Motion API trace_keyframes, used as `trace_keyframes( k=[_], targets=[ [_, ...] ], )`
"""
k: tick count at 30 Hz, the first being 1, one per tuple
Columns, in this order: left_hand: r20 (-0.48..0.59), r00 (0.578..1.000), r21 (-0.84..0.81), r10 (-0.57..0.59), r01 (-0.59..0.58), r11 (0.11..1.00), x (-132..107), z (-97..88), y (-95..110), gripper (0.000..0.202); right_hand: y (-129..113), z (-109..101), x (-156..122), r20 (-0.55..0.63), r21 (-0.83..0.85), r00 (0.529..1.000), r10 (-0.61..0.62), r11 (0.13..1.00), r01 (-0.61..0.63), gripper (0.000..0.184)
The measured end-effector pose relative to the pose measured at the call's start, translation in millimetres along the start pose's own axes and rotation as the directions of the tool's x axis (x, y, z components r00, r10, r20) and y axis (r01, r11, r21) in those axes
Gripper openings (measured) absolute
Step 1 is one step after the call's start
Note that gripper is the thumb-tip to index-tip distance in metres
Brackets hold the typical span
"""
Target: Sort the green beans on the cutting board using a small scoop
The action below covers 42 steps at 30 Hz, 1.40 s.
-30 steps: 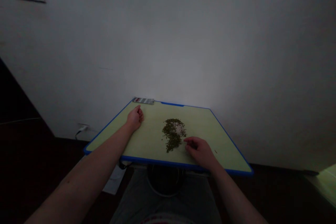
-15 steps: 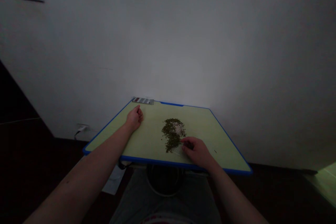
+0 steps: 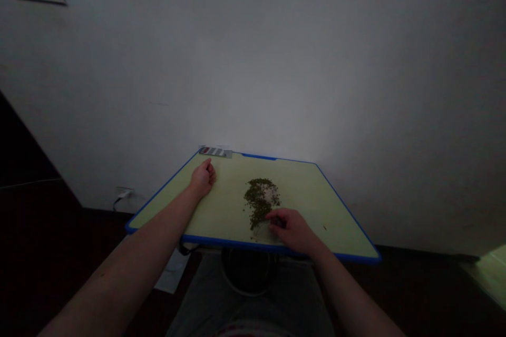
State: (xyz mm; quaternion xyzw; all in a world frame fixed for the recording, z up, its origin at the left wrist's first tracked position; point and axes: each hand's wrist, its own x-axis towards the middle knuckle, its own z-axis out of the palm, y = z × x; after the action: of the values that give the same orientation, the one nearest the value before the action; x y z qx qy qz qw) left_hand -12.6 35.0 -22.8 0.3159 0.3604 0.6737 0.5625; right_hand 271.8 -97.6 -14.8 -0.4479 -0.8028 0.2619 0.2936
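A pile of small dark green grains point(image 3: 261, 201), with some pale ones mixed in at its right side, lies in the middle of a pale green board with a blue rim point(image 3: 221, 241). My right hand point(image 3: 290, 229) rests at the pile's near edge with its fingers curled and pinched together; whether anything is between them is too small to see. A pale smear of grains lies just left of its fingertips. My left hand point(image 3: 203, 177) rests on the board's far left part, loosely closed in a fist, apart from the pile.
A small striped card or strip point(image 3: 215, 151) lies at the board's far left corner, against the white wall. A dark round object point(image 3: 247, 273) sits under the board's near edge. A cable and plug point(image 3: 122, 195) lie by the wall at left.
My right hand has slid left along the pile's near edge, toward the board's front. My left hand has stayed in place.
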Motion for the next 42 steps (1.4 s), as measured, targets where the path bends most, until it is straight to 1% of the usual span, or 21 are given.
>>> trace_keyframes(
  k=[3, 9, 15, 17, 19, 22, 24, 26, 28, 32, 36, 40, 42],
  targets=[
    [-0.002, 1.000, -0.006, 0.009, -0.009, 1.000, 0.4, 0.2, -0.3, 0.034, 0.8, 1.1, -2.4, 0.011, 0.012, 1.000, 0.012, 1.000, -0.012, 0.025],
    [-0.012, 1.000, -0.005, 0.007, -0.007, 1.000, 0.3, 1.2, 0.2, 0.034, 1.9, 1.6, -3.2, 0.015, 0.007, 1.000, -0.001, 1.000, 0.001, 0.024],
    [-0.017, 1.000, 0.006, 0.009, -0.009, 1.000, 0.8, 0.7, -0.1, 0.034, 2.1, -3.0, -9.8, 0.009, 0.060, 1.000, -0.011, 0.998, 0.011, 0.023],
    [-0.024, 1.000, 0.004, 0.009, -0.009, 1.000, 1.2, 0.6, -0.5, 0.034, 2.9, -4.7, -15.1, -0.034, 0.079, 0.999, 0.014, 0.997, -0.012, 0.023],
    [-0.028, 1.000, 0.004, 0.013, -0.013, 1.000, 1.4, 0.6, -0.8, 0.034, 3.4, -5.7, -21.6, -0.126, 0.075, 0.991, 0.044, 0.997, -0.035, 0.026],
    [-0.026, 1.000, 0.009, 0.015, -0.015, 1.000, 1.1, 0.8, -0.6, 0.033, 2.0, -5.0, -30.0, -0.264, -0.009, 0.964, 0.044, 0.999, -0.048, 0.026],
    [-0.019, 1.000, 0.013, 0.007, -0.006, 1.000, 0.7, 1.1, -0.2, 0.033, 0.3, -3.1, -32.0, -0.294, -0.086, 0.956, 0.002, 0.996, -0.029, 0.023],
    [-0.016, 1.000, 0.015, -0.002, 0.003, 1.000, 0.4, 1.3, 0.1, 0.034, -0.9, -0.8, -30.2, -0.293, -0.131, 0.956, -0.030, 0.991, -0.009, 0.022],
    [-0.017, 1.000, 0.013, -0.005, 0.006, 1.000, 0.3, 1.4, 0.2, 0.034, -0.8, 1.1, -25.6, -0.299, -0.141, 0.954, -0.028, 0.990, -0.015, 0.021],
    [-0.014, 1.000, 0.011, -0.009, 0.010, 1.000, 0.4, 1.0, 0.2, 0.035, 2.4, 3.0, -16.0, -0.307, -0.120, 0.952, 0.005, 0.992, -0.044, 0.021],
    [-0.003, 1.000, 0.007, -0.011, 0.011, 1.000, 0.3, 0.6, 0.4, 0.034, 5.7, 3.3, -12.7, -0.279, -0.085, 0.960, 0.032, 0.995, -0.057, 0.021],
    [-0.005, 1.000, 0.002, 0.007, -0.007, 1.000, -0.2, 1.6, 0.6, 0.034, 6.5, 1.8, -13.5, -0.227, -0.053, 0.974, 0.019, 0.998, -0.032, 0.021],
    [-0.016, 1.000, 0.004, 0.014, -0.014, 1.000, -0.9, 2.7, 0.9, 0.034, 4.6, 1.3, -15.0, -0.228, -0.065, 0.974, 0.006, 0.998, -0.021, 0.020]
  ],
)
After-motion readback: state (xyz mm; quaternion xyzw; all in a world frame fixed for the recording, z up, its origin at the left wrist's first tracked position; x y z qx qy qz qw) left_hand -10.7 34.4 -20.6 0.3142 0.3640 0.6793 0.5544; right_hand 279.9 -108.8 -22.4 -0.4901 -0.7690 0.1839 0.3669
